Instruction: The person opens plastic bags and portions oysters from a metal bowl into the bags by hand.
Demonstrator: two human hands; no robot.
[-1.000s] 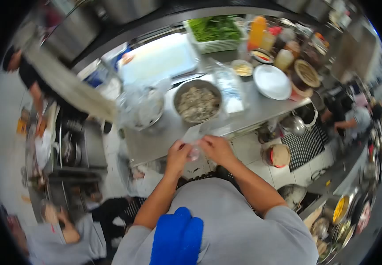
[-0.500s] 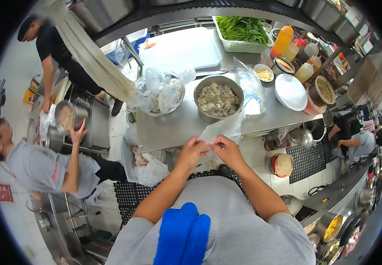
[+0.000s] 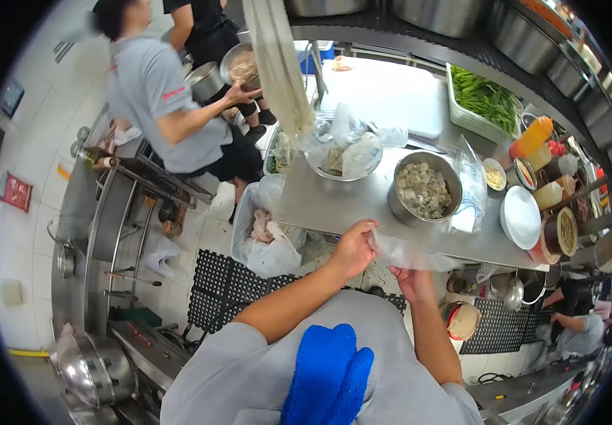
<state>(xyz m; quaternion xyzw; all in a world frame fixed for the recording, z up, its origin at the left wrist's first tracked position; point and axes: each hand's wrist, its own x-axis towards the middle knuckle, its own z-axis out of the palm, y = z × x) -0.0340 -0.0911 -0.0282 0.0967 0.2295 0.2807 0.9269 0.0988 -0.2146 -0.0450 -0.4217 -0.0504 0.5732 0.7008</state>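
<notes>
A clear plastic bag (image 3: 408,253) stretches between my hands, just off the front edge of the steel table (image 3: 320,212). My left hand (image 3: 354,249) pinches the bag's upper left corner. Lower down, the fingers of my right hand (image 3: 413,285) are closed at the bag's bottom edge; the grip is partly blurred. On the table behind the bag stands a steel pot (image 3: 425,188) of greyish pieces that look like shellfish. Left of it, a bowl (image 3: 345,170) holds knotted plastic bags with food inside. More flat plastic bags (image 3: 468,191) lie right of the pot.
A white cutting board (image 3: 391,95), a knife (image 3: 426,144) and a basket of greens (image 3: 486,103) are at the back. Sauce bottles (image 3: 532,138) and a white bowl (image 3: 520,216) stand right. A lined bin (image 3: 242,227) is below left. A co-worker (image 3: 171,106) carries a bowl nearby.
My hands have moved apart, spreading the bag between them. My view has turned left, so the table sits further right. The co-worker with the bowl has moved further back, beside another person.
</notes>
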